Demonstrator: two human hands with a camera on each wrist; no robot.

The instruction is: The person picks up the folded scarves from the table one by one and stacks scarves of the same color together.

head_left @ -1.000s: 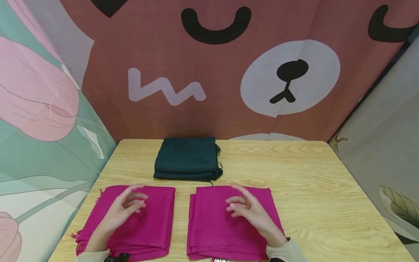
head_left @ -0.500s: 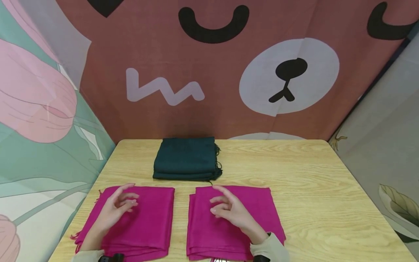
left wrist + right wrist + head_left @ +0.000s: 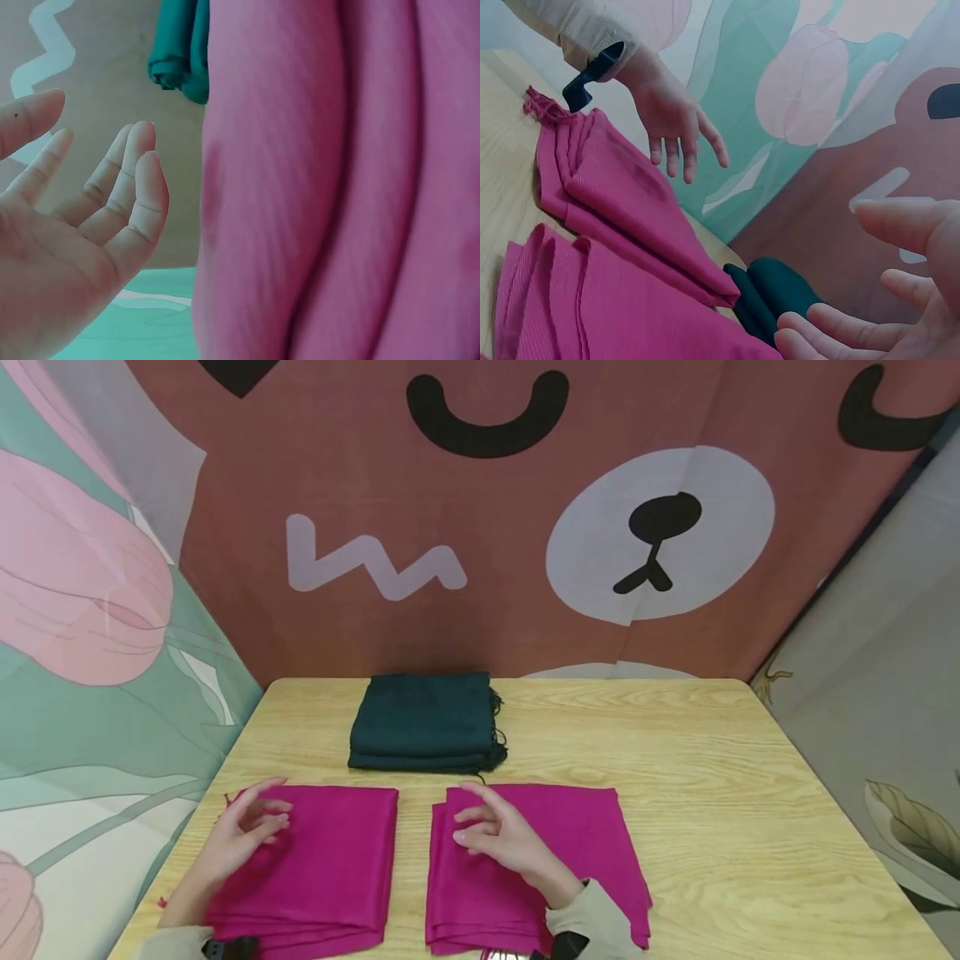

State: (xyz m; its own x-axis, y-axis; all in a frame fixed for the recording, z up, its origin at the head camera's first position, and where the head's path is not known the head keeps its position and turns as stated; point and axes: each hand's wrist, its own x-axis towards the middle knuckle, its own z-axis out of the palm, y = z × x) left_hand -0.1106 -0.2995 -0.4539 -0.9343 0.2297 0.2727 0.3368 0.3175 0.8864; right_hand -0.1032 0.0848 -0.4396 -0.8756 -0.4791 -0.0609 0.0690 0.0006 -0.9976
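Observation:
Two folded magenta scarves lie side by side near the front of the table. Over the left edge of the left scarf (image 3: 330, 852) hovers my left hand (image 3: 238, 839), fingers loosely bent and holding nothing. My right hand (image 3: 506, 835) hangs above the left half of the right scarf (image 3: 585, 843), its fingers relaxed and nothing in them. The right wrist view shows the left hand (image 3: 667, 112) raised above the fringed scarf (image 3: 622, 187). Behind both, a folded dark green scarf (image 3: 420, 722) with fringe on its right side lies flat, away from the hands.
The wooden table (image 3: 720, 827) stretches out to the right of the scarves. A printed brown bear curtain (image 3: 360, 635) hangs along the back edge. Floral cloth (image 3: 97, 727) hangs on the left and a pale cloth (image 3: 885, 693) on the right.
Both hands have drifted left above the magenta scarves, the right hand farther than the left. The head view has shifted slightly. The scarves lie as before.

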